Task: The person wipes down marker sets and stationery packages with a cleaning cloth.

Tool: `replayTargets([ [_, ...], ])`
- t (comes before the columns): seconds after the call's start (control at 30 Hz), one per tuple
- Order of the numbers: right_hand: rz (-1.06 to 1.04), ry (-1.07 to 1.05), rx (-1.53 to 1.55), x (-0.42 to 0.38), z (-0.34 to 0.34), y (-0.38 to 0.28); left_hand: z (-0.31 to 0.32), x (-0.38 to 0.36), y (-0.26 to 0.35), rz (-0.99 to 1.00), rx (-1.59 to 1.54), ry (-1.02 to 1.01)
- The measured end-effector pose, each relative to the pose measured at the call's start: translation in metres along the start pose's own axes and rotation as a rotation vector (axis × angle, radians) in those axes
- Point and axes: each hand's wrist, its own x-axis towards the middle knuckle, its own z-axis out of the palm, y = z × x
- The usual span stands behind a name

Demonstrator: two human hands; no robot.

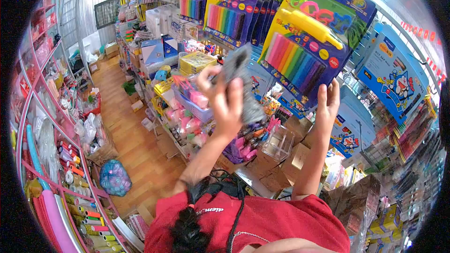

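My left hand (224, 104) is raised in the middle of the view, fingers wrapped round a grey cloth (248, 100) that looks bunched and is smeared by motion. Just beyond it hangs a blister pack of modelling clay (300, 63), with rainbow-coloured sticks, a yellow roller and small cutters on a blue and green card. At the lower right corner of that pack is my right hand (328, 103), its fingers upright and close to the card edge. Similar clay packs (228, 14) with pink rollers hang to the left.
Blue boxed sets (391, 72) hang at the right. Below the packs, a shelf holds a clear plastic box (278, 141), a lilac basket (190, 100) and cardboard boxes (272, 166). A wooden-floored aisle (136, 136) runs left, with a bagged bundle (115, 178) beside pink racks (51, 182).
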Motion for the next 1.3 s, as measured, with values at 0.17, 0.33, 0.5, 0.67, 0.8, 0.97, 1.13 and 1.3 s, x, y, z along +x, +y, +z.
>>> replayTargets([
  [0.17,0.004,-0.006,-0.054,0.005,0.003,-0.007,0.067,0.021,0.023,0.310,0.033,-0.117],
  [0.33,-0.382,0.120,-0.645,-0.006,0.009,-0.020,0.081,0.005,0.013,0.112,-0.138,-0.077],
  [0.5,-0.389,0.149,-0.870,-0.019,0.013,-0.021,0.082,0.001,0.009,0.079,-0.228,-0.024],
  [0.67,-0.274,0.130,-0.466,-0.015,0.016,-0.020,0.074,-0.002,0.008,0.047,-0.075,0.002],
  [0.8,-0.069,0.082,0.070,-0.011,0.026,-0.021,0.071,-0.002,0.014,-0.006,-0.130,-0.006],
  [0.97,0.102,-0.004,0.445,-0.006,0.025,-0.017,0.098,-0.006,0.025,0.292,-0.254,-0.077],
  [1.13,0.274,-0.032,0.686,-0.011,0.023,-0.015,0.116,-0.002,0.032,0.517,-0.056,-0.336],
  [1.3,0.288,-0.029,0.762,-0.008,0.024,-0.014,0.122,0.022,0.019,0.473,-0.113,-0.301],
])
